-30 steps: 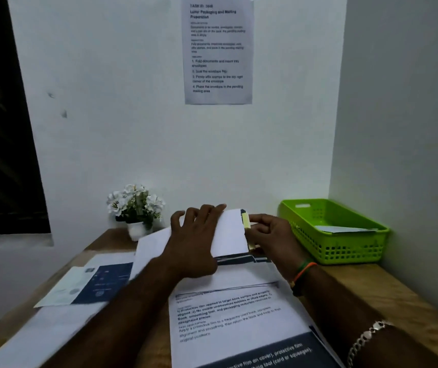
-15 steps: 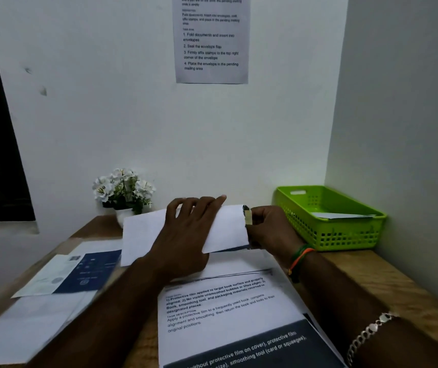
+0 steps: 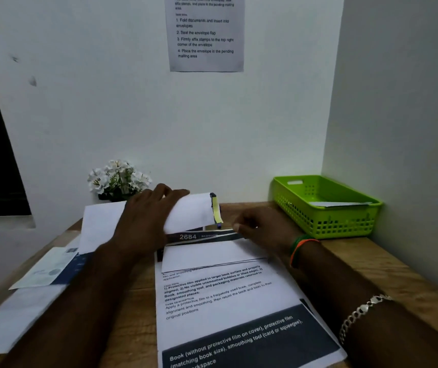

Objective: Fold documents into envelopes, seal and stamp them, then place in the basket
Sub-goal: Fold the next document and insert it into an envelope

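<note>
White envelope [image 3: 188, 212] is held down flat under the left hand [image 3: 146, 221], fingers extended across it, on the wooden desk [image 3: 387, 264]. A yellow strip [image 3: 215, 212] is seen at the envelope's right end. The right hand [image 3: 263, 229] is just right of the envelope, fingers loosely curled; whether anything is pinched cannot be told. Green basket [image 3: 326, 221], well right of the envelope, contains one white envelope [image 3: 340, 203]. Printed documents [image 3: 225, 301] lie nearer than the envelope.
</note>
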Tool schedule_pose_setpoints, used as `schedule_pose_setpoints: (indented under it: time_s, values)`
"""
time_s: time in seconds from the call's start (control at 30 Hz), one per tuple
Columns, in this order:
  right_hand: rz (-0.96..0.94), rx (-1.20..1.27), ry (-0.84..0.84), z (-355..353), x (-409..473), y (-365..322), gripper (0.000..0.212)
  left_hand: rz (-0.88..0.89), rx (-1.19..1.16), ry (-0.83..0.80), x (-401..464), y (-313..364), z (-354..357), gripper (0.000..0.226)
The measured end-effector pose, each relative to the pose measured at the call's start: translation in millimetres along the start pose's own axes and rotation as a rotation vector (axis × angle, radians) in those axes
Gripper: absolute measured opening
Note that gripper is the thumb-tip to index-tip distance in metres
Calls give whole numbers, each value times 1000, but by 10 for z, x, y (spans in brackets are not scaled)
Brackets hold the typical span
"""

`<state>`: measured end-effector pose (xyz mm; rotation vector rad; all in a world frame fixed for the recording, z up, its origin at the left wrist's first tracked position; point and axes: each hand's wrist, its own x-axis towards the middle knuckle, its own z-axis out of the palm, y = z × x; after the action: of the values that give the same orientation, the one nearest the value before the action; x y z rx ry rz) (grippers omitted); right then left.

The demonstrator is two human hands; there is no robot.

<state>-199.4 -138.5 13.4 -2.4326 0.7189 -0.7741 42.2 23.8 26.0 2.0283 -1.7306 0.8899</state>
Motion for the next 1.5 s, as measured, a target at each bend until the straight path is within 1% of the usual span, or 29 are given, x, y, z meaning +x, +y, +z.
schedule_pose_setpoints:
  time_s: [0.03, 0.07, 0.13, 0.2, 0.3, 0.4, 0.5, 0.57, 0.67, 0.73, 0.8, 0.87, 0.93, 1.0, 1.13, 1.27, 1.4, 1.5]
  values:
    - [-38, -114, -61, 16, -18, 30, 17, -13, -2, -23, -16, -5, 6, 98]
    - [-55, -131, -121, 33, -34, 51, 18, -25, 0, -47, -28, -4, 16, 98]
    - [-39, -130, -206, 56, -56, 63, 27, -43, -1, -75, -45, 7, 40, 98]
    - [-38, -174, -225, 50, -48, 86, 39, -53, -10, -69, -58, 10, 66, 97]
    - [-16, -182, -209, 42, -37, 107, 44, -66, -21, -52, -72, -2, 106, 97]
    - [16, -194, -182, 59, -43, 109, 38, -72, -54, -22, -94, -27, 151, 94]
    - [31, -152, -116, 26, -36, 77, 22, -91, -91, -4, -127, -56, 183, 96]
    - [41, -41, -74, -86, -30, 56, 19, -111, -137, -2, -123, -77, 192, 97]
    - [28, 140, -24, -291, -57, 50, 19, -142, -208, 4, -98, -140, 174, 91]
    - [66, 243, 57, -400, -87, 70, 14, -151, -237, 24, -87, -179, 147, 91]
    - [108, 328, 184, -472, -94, 101, 7, -155, -244, 28, -77, -199, 111, 95]
    - [106, 398, 319, -520, -86, 119, 9, -159, -240, 24, -70, -188, 89, 98]
    - [71, 483, 374, -545, -84, 108, 11, -166, -241, 19, -67, -166, 90, 97]
    - [39, 524, 354, -557, -95, 88, 11, -165, -225, 22, -69, -147, 112, 96]
    - [22, 523, 285, -601, -123, 79, 16, -161, -200, 30, -74, -150, 134, 100]
    - [21, 543, 315, -683, -154, 76, 21, -167, -193, 22, -73, -141, 134, 102]
    - [17, 581, 331, -725, -172, 78, 13, -169, -196, 28, -74, -133, 123, 101]
    - [26, 524, 285, -710, -175, 80, 8, -159, -204, 36, -75, -128, 120, 102]
